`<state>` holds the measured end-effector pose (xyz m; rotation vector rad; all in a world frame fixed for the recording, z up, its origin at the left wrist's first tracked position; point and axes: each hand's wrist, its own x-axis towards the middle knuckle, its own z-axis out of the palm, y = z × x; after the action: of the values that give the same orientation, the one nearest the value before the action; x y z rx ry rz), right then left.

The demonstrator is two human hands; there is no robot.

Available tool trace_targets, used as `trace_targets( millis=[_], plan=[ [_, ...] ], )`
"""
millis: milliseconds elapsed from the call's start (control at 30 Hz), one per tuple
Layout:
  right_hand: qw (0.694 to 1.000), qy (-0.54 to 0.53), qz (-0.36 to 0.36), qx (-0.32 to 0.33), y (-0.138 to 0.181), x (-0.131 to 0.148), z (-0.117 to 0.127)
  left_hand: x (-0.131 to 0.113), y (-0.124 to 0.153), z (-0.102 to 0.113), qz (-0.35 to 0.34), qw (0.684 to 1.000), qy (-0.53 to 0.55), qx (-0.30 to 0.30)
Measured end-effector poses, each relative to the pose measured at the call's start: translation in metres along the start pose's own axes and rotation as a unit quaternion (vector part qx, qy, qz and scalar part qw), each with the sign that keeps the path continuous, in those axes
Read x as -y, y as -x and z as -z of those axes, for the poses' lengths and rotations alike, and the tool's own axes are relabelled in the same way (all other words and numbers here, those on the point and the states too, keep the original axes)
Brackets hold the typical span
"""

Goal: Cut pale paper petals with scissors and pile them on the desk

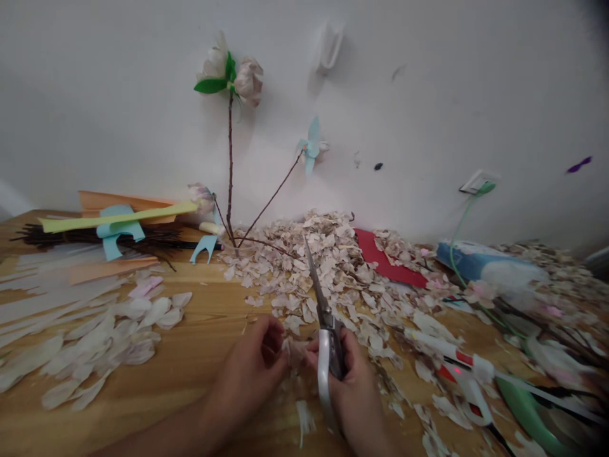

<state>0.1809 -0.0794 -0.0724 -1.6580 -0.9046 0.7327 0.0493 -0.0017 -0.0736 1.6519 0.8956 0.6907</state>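
My left hand [254,368] is closed, pinching a thin, crumpled pale petal [294,353] low in the middle of the head view. My right hand [356,390] is closed around a pair of scissors [325,339] with silver handles. Their blades point up and away, and look nearly together. The fingertips of my right hand also touch the petal's right side. Behind both hands lies a heap of dried pale petals [328,241]. A small white strip [305,422] rests on the wooden table [209,336] under them.
Whitish petals [133,330] lie at left, near coloured paper [118,219] and a bundle of dark sticks [57,235]. A flower branch [230,158] stands by the wall. At right are a glue gun [469,387], red paper [390,263], a blue packet [490,263] and a green cord [454,247].
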Motion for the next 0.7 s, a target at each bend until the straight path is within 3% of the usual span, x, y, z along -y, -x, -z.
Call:
trace_targets(
  millis=[167,400,533,700],
  plan=[
    [0.998,-0.023,-0.01,-0.065,-0.002,0.002,0.006,-0.001,-0.008,0.005,0.012,0.994,0.107,-0.029],
    [0.988,-0.086,0.011,-0.131,-0.009,0.006,0.014,-0.001,-0.012,0.008,0.02,0.986,0.153,-0.068],
    [0.987,-0.101,0.092,-0.08,-0.003,0.001,0.005,0.001,-0.011,0.001,0.037,0.977,0.197,-0.065],
    [0.978,-0.136,0.147,0.051,0.012,-0.01,-0.01,0.006,-0.012,-0.006,0.088,0.956,0.271,-0.069]
  ],
)
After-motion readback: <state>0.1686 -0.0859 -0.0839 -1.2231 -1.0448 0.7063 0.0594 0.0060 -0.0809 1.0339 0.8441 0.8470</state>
